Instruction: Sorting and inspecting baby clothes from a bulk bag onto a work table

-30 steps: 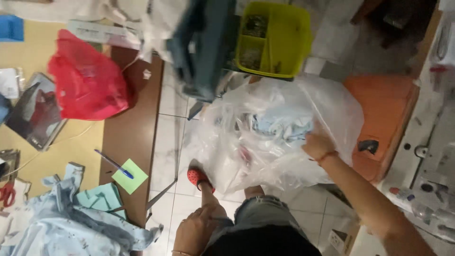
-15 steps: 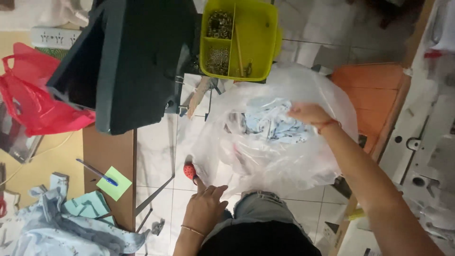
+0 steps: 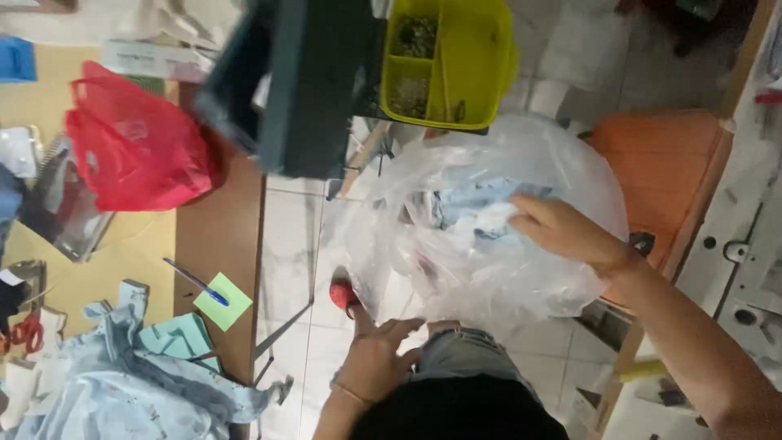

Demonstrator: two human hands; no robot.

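Observation:
A large clear plastic bag (image 3: 489, 269) full of pale blue fabric pieces (image 3: 476, 204) stands on the tiled floor in front of me. My right hand (image 3: 562, 232) reaches into the bag's mouth and rests on the blue fabric, fingers curled over it. My left hand (image 3: 376, 354) lies lower down with its fingers spread, resting on my denim-clad knee by the bag's lower edge and holding nothing. A red sandal tip (image 3: 342, 293) shows just above that hand.
A wooden table (image 3: 216, 236) on the left carries a red plastic bag (image 3: 134, 151), a green sticky note with a blue pen (image 3: 220, 300), scissors (image 3: 24, 332) and blue cloth (image 3: 122, 399). A yellow-green divided bin (image 3: 448, 61) and a dark green box (image 3: 301, 90) sit above; an orange stool (image 3: 660, 163) is right.
My right hand has moved from the bag's right edge into its opening, onto the blue fabric. The view has shifted; my left hand stays on my knee.

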